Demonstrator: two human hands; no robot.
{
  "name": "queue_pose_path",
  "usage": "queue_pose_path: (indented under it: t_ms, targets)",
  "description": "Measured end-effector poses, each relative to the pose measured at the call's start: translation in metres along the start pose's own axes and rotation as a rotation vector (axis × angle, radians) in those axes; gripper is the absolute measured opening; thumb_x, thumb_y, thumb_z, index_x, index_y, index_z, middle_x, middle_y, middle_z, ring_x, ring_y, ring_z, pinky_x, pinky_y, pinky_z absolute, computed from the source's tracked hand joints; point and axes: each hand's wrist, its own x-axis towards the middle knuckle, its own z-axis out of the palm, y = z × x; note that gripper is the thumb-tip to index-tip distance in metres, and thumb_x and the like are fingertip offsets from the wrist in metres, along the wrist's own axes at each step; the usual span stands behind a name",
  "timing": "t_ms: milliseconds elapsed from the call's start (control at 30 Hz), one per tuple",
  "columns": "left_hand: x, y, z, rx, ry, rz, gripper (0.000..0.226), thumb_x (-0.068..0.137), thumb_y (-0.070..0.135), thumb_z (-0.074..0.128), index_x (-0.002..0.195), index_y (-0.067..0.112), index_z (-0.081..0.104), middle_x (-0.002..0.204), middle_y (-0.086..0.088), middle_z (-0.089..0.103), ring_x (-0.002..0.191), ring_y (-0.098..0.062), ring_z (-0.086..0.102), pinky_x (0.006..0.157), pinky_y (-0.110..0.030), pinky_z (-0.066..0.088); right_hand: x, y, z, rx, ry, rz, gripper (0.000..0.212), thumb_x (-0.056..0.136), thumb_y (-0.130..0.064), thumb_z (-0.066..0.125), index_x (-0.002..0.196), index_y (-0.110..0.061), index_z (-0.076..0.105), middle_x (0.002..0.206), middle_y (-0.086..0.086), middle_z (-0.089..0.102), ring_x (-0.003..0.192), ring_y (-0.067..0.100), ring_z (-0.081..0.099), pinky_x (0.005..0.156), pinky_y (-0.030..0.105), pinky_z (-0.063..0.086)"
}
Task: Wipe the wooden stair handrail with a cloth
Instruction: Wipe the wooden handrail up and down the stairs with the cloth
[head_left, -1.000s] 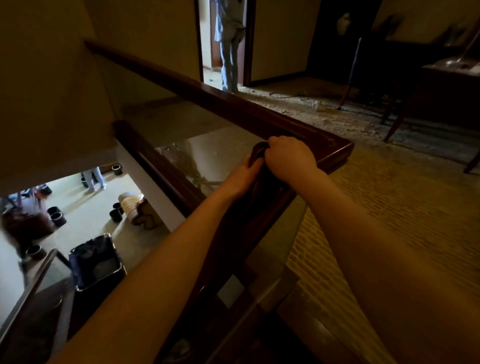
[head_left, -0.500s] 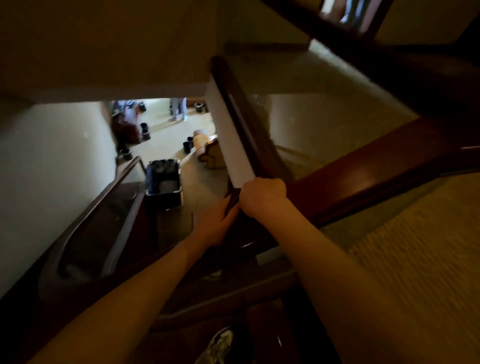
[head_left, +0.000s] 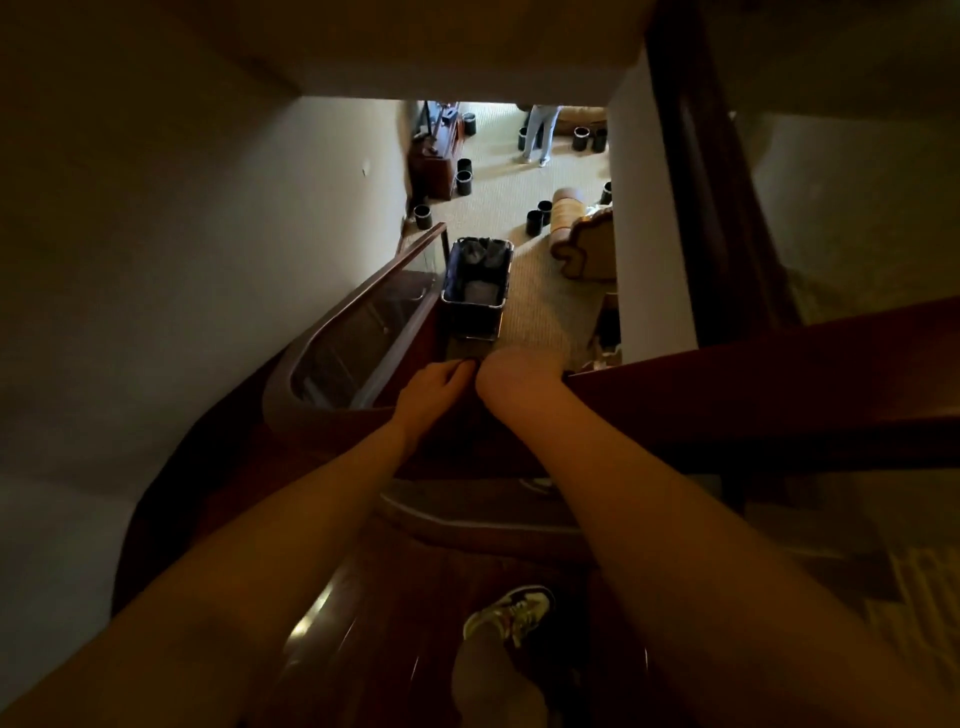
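Since a second ago, I log both hands shifted from the landing rail's corner to the descending handrail (head_left: 753, 374): right hand (head_left: 519, 371) and left hand (head_left: 434, 387) at 12 o'clock, fingers curled; cloth too dark to confirm; wiping proceeds downward.

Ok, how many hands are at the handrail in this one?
2. The left hand is at the rail's bend; the right hand is right beside it on the handrail. What they grip is too dark to tell.

At frame centre, both hands, left hand (head_left: 436, 387) and right hand (head_left: 514, 374), curl on the dark handrail (head_left: 753, 384); a sneaker (head_left: 511, 613) shows below.
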Motion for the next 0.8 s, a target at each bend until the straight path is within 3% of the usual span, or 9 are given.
queue_pose_path:
  t_ms: [67,167,267,433,567,633,700,800]
  targets:
    - [-0.012,0.010,0.005,-0.030,0.026,0.021,0.035,0.098,0.041,0.035,0.109,0.022,0.062,0.111,-0.013,0.064,0.106,-0.028,0.058,0.098,-0.042,0.042,-0.014,0.011,-0.004,0.001,0.024,-0.001,0.027,0.098,-0.020,0.043,0.120,-0.009,0.053,0.118,0.007,0.057,0.108,0.022,0.054,0.094,0.034,0.040]
    - [-0.028,0.046,0.018,-0.088,0.022,0.074,0.028,0.100,0.036,0.032,0.096,0.027,0.058,0.103,-0.010,0.066,0.098,-0.025,0.061,0.090,-0.039,0.045,-0.043,0.042,-0.022,-0.031,0.055,0.002,0.024,0.098,-0.015,0.042,0.117,-0.009,0.054,0.119,0.006,0.057,0.108,0.022,0.054,0.094,0.034,0.038]
    - [-0.043,0.097,0.040,-0.114,0.019,0.177,0.034,0.101,0.036,0.030,0.111,0.025,0.059,0.106,-0.004,0.063,0.093,-0.015,0.057,0.072,-0.021,0.040,-0.082,0.093,-0.043,-0.060,0.141,0.042,0.028,0.099,-0.011,0.037,0.123,-0.010,0.052,0.124,0.007,0.055,0.112,0.025,0.054,0.087,0.035,0.039]
    - [-0.079,0.202,0.080,-0.283,0.063,0.377,0.029,0.100,0.028,0.035,0.113,0.021,0.060,0.097,0.006,0.059,0.078,0.002,0.051,0.065,-0.006,0.035,-0.155,0.181,-0.076,-0.051,0.328,0.170,0.026,0.098,-0.016,0.043,0.121,-0.013,0.052,0.112,0.007,0.058,0.101,0.025,0.059,0.072,0.034,0.039]
    - [-0.098,0.292,0.105,-0.498,0.069,0.561,0.021,0.094,0.036,0.043,0.096,0.027,0.061,0.088,0.009,0.061,0.085,-0.011,0.059,0.075,-0.022,0.046,-0.209,0.252,-0.089,0.064,0.576,0.345,0.017,0.095,-0.017,0.044,0.106,-0.013,0.055,0.077,0.000,0.047,0.074,0.019,0.051,0.055,0.024,0.030]
    - [-0.104,0.339,0.113,-0.553,0.058,0.639,0.017,0.094,0.031,0.048,0.087,0.020,0.060,0.075,0.009,0.058,0.074,-0.010,0.057,0.067,-0.014,0.043,-0.232,0.282,-0.092,0.181,0.659,0.426,0.022,0.095,-0.018,0.042,0.111,-0.013,0.057,0.089,0.003,0.055,0.080,0.021,0.054,0.059,0.026,0.035]
    - [-0.111,0.380,0.117,-0.542,0.048,0.726,0.019,0.096,0.024,0.049,0.081,0.018,0.058,0.067,0.011,0.054,0.063,-0.001,0.051,0.055,-0.007,0.037,-0.255,0.302,-0.096,0.379,0.719,0.467,0.029,0.095,-0.017,0.041,0.121,-0.014,0.054,0.109,0.007,0.058,0.095,0.023,0.055,0.072,0.029,0.041]
    - [-0.114,0.427,0.123,-0.586,-0.072,0.783,0.019,0.096,0.027,0.049,0.082,0.018,0.058,0.070,0.010,0.056,0.065,0.000,0.052,0.056,-0.009,0.040,-0.287,0.320,-0.096,0.621,0.850,0.401,0.050,0.093,-0.022,0.050,0.141,-0.021,0.036,0.137,0.004,0.047,0.120,0.020,0.047,0.092,0.030,0.041]
